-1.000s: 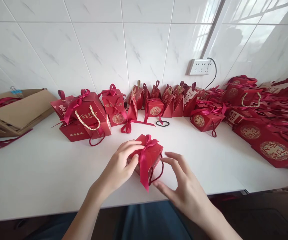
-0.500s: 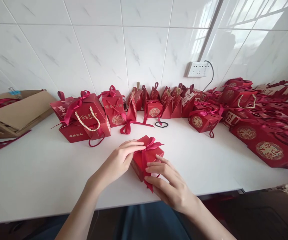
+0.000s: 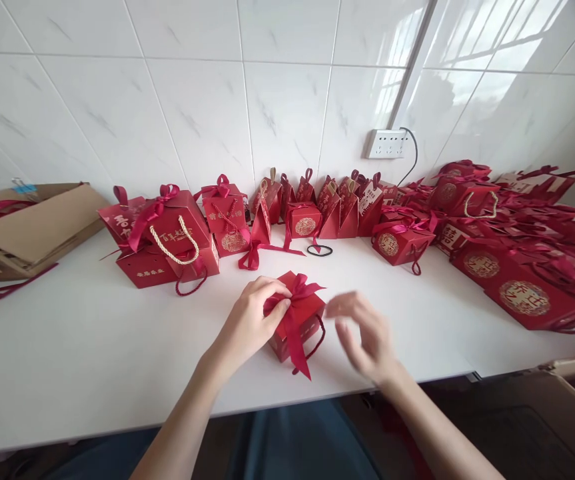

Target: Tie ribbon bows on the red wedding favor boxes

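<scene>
A small red gift box (image 3: 309, 313) stands near the table's front edge, with a dark red cord handle on its right side. A crimson ribbon bow (image 3: 294, 327) lies over its lid, one tail hanging down the front. My left hand (image 3: 260, 308) pinches the bow's left loop between thumb and fingers, over the box's left part. Just right of the box, my right hand (image 3: 367, 333) is raised, slightly blurred, its thumb and fingers apart with nothing between them.
Red gift boxes (image 3: 177, 227) stand back left; a row of pointed ones (image 3: 340, 208) lines the wall. Many boxes (image 3: 527, 293) are piled at right. A black ring (image 3: 320, 250) lies behind the box. A cardboard box (image 3: 42, 227) with ribbons is at far left.
My right hand has left the box and moved up and to the right. My left hand's fingers have closed on the bow, and the cord handle now shows.
</scene>
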Demonstrator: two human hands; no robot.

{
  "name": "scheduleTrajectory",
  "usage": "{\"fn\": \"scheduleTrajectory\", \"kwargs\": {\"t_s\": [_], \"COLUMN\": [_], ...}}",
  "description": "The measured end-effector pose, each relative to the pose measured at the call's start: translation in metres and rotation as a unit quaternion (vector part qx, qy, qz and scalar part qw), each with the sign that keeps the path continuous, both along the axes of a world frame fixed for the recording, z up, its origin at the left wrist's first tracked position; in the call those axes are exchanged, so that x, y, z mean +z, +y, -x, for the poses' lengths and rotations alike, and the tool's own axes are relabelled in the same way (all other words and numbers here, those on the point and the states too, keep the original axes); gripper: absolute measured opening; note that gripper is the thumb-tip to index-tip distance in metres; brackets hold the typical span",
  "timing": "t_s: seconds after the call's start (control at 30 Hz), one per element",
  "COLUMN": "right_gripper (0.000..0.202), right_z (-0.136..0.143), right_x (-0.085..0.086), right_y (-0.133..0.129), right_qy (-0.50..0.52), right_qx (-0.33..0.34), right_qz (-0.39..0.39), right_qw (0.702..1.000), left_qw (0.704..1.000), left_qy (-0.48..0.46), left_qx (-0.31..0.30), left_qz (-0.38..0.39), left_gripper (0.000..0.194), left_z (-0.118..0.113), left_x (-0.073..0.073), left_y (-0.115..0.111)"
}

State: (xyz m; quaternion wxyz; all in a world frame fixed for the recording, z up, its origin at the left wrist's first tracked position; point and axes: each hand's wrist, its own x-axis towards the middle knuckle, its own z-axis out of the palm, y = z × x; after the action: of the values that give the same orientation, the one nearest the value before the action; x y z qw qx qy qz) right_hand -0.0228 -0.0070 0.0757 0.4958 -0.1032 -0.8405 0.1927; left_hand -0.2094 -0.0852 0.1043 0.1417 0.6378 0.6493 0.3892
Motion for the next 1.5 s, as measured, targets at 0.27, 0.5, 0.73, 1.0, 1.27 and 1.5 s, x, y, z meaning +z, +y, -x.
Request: {"fn": "scheduleTrajectory", "kwargs": {"t_s": [0.27, 0.5, 0.73, 1.0, 1.27, 1.5], "right_gripper": [0.029, 0.014, 0.013, 0.021, 0.025, 0.012], "right_z": [0.0, -0.009, -0.017, -0.028, -0.026, -0.021], "right_x": [-0.004, -0.005, 0.01, 0.012, -0.003, 0.004], "right_y": [0.032, 0.014, -0.003, -0.018, -0.019, -0.014], "right_qy": [-0.173, -0.124, -0.133, -0.166, -0.166, -0.122], "right_qx": [-0.018, -0.172, -0.173, -0.106, -0.051, 0.038], "right_qz": [0.026, -0.192, -0.283, -0.351, -0.294, -0.225], "right_qw": [0.984, 0.958, 0.934, 0.915, 0.94, 0.966], "left_qw": [1.0, 0.999, 0.999, 0.998, 0.998, 0.996], "left_qy": [-0.006, -0.021, -0.038, -0.05, -0.065, -0.077], "left_qx": [-0.01, 0.004, 0.0, 0.009, 0.016, 0.051], "left_qz": [0.013, 0.037, 0.035, 0.041, 0.017, 0.012], "left_gripper": [0.023, 0.027, 0.026, 0.023, 0.021, 0.014], "left_z": [0.002, 0.002, 0.004, 0.004, 0.001, -0.006], "left_x": [-0.001, -0.003, -0.003, -0.002, -0.004, -0.002], "left_y": [0.0, 0.0, 0.003, 0.004, 0.005, 0.011]}}
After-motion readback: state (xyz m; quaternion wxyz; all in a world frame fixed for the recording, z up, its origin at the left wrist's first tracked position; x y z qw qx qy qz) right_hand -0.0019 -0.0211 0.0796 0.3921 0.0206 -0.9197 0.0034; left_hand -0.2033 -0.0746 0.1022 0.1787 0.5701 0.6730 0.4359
